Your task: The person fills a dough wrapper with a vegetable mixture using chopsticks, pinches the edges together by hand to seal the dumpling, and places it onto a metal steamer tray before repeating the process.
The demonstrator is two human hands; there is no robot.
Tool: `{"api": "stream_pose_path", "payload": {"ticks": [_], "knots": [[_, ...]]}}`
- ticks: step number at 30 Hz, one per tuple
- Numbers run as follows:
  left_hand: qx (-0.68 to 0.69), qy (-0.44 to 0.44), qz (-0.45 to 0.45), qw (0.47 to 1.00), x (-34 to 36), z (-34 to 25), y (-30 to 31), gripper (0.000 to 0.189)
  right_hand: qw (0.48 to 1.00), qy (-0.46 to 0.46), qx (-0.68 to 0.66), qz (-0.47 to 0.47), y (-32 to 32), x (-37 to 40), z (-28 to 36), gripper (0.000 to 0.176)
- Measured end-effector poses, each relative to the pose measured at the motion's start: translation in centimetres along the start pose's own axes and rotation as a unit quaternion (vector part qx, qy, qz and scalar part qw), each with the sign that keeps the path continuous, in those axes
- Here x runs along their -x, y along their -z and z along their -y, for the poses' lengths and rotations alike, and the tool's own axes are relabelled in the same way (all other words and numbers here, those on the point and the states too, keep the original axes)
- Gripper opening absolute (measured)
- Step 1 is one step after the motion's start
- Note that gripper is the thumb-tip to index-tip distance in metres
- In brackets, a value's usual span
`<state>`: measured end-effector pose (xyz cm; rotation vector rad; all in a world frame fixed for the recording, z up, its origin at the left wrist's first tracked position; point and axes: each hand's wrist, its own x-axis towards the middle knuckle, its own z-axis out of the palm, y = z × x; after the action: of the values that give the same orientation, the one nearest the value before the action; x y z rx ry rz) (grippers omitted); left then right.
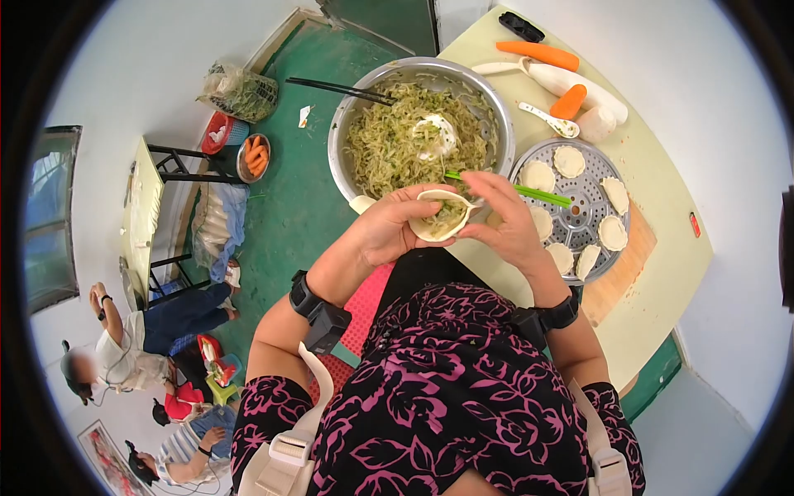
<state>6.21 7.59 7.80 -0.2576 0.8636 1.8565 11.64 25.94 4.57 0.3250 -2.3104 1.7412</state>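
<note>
Pale dough wrapper [429, 228] — cradled in left hand [395, 221], right hand [506, 223] pinching its edge

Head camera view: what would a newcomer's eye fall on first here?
Probably the big metal bowl at top center, heaped with shredded greenish filling. Just below it, the left hand and right hand hold an open, filled wrapper. To the right, pale dumplings sit around a perforated metal tray, with bright orange carrots farther up the table.
</note>
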Motion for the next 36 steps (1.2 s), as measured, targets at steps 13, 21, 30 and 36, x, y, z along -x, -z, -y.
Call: {"api": "stream_pose_path", "payload": {"ticks": [13,21,30,36], "knots": [[-0.007,0.007,-0.012,1.0,0.0,0.2,-0.1,0.029,0.999,0.023,-0.013,0.037,0.3,-0.3,-0.4,0.023],[-0.014,0.02,0.004,1.0,0.2,-0.1,-0.6,0.034,0.999,0.023,0.038,-0.018,0.1,0.0,-0.6,0.011],[-0.071,0.002,-0.031,0.997,-0.2,0.4,-0.4,0.039,0.994,-0.04,-0.04,0.099,0.7,-0.2,0.7,0.044],[-0.11,-0.014,-0.048,0.993,-0.3,0.8,-0.5,0.031,0.995,-0.036,-0.024,0.092,0.5,-0.1,0.5,0.036]]}}
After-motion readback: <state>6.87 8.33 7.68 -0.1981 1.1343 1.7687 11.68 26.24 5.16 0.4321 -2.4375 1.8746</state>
